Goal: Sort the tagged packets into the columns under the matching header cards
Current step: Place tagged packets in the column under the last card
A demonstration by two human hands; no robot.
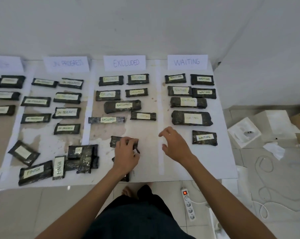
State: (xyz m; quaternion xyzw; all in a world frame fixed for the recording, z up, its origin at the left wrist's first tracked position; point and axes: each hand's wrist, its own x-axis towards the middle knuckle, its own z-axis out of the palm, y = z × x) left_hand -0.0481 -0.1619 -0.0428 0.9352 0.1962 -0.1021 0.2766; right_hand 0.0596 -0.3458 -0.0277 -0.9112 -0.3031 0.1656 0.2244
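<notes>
Header cards stand at the far edge: ON PROGRESS [66, 63], EXCLUDED [124, 62], WAITING [187, 62]. Black tagged packets lie in columns under them. My left hand [126, 153] grips a black packet [114, 141] low in the EXCLUDED column; its tag is hidden by my fingers. My right hand [174, 145] hovers with relaxed fingers, holding nothing, over the white strip between the EXCLUDED and WAITING columns. A loose pile of packets [83, 157] lies at the near left, two of them tagged FINISH [35, 171]. Another packet [126, 177] peeks from under my left forearm.
The packets lie on a white sheet [223, 152] on the tiled floor. A power strip [188, 205] with a lit red switch and a white cable [266, 195] lie near right. White boxes [244, 131] and crumpled paper sit at the right.
</notes>
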